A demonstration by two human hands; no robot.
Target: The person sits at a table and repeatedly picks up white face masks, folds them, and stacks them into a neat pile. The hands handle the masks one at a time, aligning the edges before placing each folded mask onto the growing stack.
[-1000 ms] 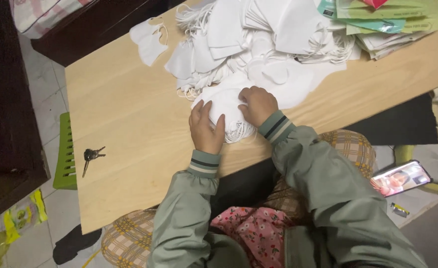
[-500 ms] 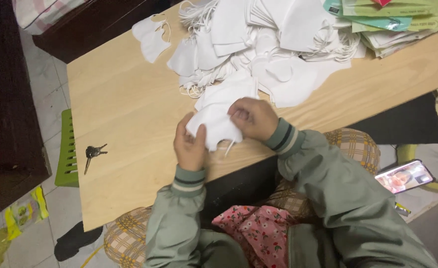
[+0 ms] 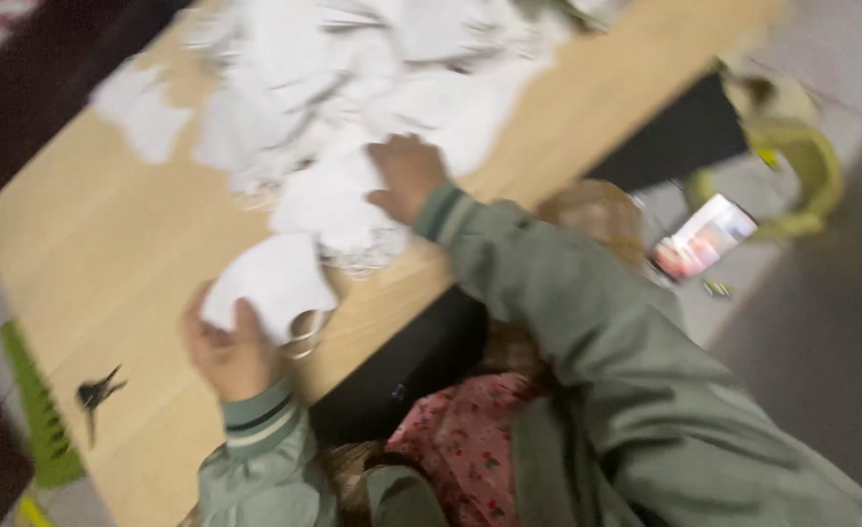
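The view is blurred by head motion. My left hand grips a single white face mask with ear loops, held just above the near edge of the wooden table. My right hand lies flat on a small stack of white masks at the front of a big heap of white masks spread over the table's far half. Both arms wear grey-green jacket sleeves with striped cuffs.
A bunch of dark keys lies on the table at the near left. A phone with a lit screen sits to the right below the table edge, near a yellow-green stool. A green plastic object stands at the left.
My left hand has pulled one mask away from the stack towards the table's near left edge. My right hand stayed on the stack. The camera has tilted and swung, blurring the view.
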